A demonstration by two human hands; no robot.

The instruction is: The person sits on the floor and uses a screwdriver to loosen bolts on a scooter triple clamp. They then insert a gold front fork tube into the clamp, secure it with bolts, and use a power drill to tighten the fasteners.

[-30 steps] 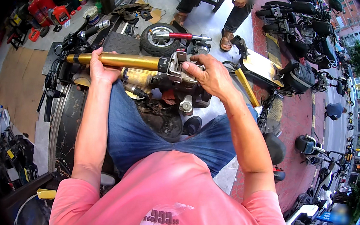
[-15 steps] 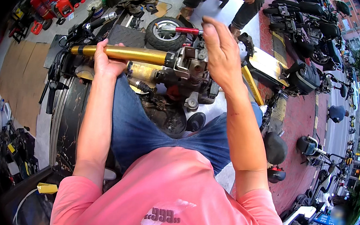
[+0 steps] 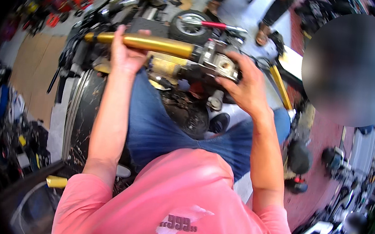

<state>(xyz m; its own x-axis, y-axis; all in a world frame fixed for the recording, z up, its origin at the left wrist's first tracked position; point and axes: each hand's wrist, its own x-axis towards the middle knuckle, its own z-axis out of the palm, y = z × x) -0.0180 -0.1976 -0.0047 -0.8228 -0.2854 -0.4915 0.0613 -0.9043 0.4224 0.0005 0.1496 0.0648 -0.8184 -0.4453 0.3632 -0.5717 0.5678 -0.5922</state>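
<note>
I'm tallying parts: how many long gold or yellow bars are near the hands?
2: a gold tube in the left hand, and a yellow bar slanting right of the right hand. Others may be hidden.

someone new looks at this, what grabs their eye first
Probably the long gold tube across the upper middle, held by the left hand, with the right hand gripping the metal fitting at its right end. The pink shirt fills the lower middle. Just beyond the tube lies a small wheel with a red rod over it.
</note>
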